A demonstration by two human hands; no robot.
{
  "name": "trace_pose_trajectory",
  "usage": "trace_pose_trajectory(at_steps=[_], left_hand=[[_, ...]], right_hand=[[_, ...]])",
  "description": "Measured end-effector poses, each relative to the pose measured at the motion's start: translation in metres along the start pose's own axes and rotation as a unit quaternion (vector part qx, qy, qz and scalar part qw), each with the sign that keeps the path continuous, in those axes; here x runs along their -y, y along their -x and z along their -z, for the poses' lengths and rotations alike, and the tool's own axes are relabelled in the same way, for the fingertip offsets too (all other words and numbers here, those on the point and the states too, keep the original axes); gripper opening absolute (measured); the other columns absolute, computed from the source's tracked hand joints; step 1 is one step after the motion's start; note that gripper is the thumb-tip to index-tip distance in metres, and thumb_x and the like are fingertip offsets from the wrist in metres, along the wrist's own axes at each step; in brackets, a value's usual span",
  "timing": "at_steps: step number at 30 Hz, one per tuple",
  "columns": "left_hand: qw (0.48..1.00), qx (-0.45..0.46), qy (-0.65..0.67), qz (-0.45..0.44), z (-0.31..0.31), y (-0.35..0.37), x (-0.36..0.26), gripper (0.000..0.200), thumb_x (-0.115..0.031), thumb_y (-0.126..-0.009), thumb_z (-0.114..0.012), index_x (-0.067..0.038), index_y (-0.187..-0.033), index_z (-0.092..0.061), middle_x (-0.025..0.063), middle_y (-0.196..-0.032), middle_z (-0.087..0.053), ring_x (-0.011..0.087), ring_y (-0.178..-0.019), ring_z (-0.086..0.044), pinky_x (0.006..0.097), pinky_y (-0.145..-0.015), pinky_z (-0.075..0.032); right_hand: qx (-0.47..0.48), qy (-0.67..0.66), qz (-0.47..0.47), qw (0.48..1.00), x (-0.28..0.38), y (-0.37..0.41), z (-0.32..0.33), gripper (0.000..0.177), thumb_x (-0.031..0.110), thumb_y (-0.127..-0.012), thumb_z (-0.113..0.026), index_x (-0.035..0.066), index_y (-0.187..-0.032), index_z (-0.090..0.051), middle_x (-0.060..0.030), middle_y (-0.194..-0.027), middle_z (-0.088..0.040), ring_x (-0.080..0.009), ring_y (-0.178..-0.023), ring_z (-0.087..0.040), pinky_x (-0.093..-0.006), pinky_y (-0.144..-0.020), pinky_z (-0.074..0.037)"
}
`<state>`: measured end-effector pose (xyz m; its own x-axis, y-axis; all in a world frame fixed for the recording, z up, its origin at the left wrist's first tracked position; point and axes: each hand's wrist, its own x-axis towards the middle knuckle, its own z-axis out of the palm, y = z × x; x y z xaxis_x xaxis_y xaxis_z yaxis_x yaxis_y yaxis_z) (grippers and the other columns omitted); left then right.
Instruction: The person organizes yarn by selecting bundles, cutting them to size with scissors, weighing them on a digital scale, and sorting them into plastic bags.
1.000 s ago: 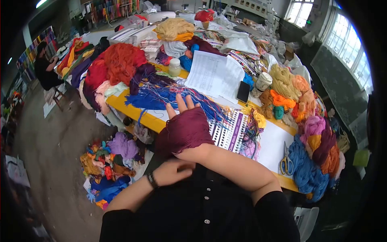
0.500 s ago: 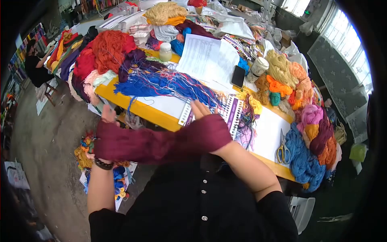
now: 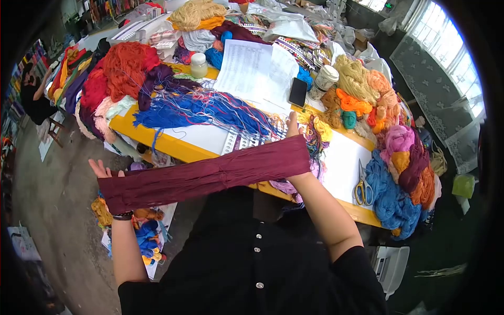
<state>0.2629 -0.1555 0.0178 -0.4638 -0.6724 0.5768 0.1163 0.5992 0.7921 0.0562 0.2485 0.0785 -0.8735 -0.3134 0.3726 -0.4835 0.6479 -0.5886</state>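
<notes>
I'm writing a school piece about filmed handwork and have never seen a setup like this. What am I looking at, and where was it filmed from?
There is no machine here: these are a person's bare hands, seen by one camera worn on the head, looking forward and down past a black buttoned shirt. The left hand and right hand are spread apart, with a maroon skein of thread stretched between them.

On the yellow-edged table beyond lie loose blue strands, printed sheets, a dark phone, a pale-lidded jar and scissors. Heaps of coloured thread crowd both sides. At far left, a co-worker in dark clothes sits on a stool.
</notes>
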Motion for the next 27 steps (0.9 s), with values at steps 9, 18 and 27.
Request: trace_pose_trajectory(at_steps=[9,18,27], left_hand=[[0.916,0.364,-0.011,0.167,-0.036,0.076,0.060,0.054,-0.019,-0.093,-0.052,-0.013,-0.142,-0.030,0.0119,-0.146,-0.031,0.0239,-0.130,-0.038,0.0349,-0.102,-0.036],[0.918,0.378,0.113,-0.042,-0.084,0.060,-0.156,0.021,-0.006,-0.087,-0.056,-0.001,-0.106,-0.063,0.0134,-0.100,-0.065,0.0262,-0.096,-0.063,0.0341,-0.083,-0.049],[0.439,0.790,0.329,0.273,-0.182,0.045,-0.166,0.052,-0.035,-0.085,-0.067,0.002,-0.118,-0.053,0.0119,-0.104,-0.064,0.0200,-0.094,-0.064,0.0321,-0.083,-0.051]], right_hand=[[-0.039,-0.425,-0.199,0.882,0.023,-0.005,-0.014,0.098,0.013,-0.080,-0.070,0.016,-0.150,-0.002,-0.0223,-0.148,-0.023,-0.0355,-0.128,-0.040,-0.0408,-0.097,-0.044],[0.075,-0.244,-0.095,0.962,0.075,0.010,0.019,0.096,0.011,-0.075,-0.067,0.003,-0.148,-0.006,-0.0244,-0.144,-0.034,-0.0324,-0.129,-0.042,-0.0351,-0.100,-0.040],[0.134,-0.276,-0.096,0.947,0.076,0.005,0.040,0.078,0.012,-0.088,-0.057,0.005,-0.149,-0.010,-0.0251,-0.146,-0.030,-0.0316,-0.139,-0.027,-0.0379,-0.110,-0.027]])
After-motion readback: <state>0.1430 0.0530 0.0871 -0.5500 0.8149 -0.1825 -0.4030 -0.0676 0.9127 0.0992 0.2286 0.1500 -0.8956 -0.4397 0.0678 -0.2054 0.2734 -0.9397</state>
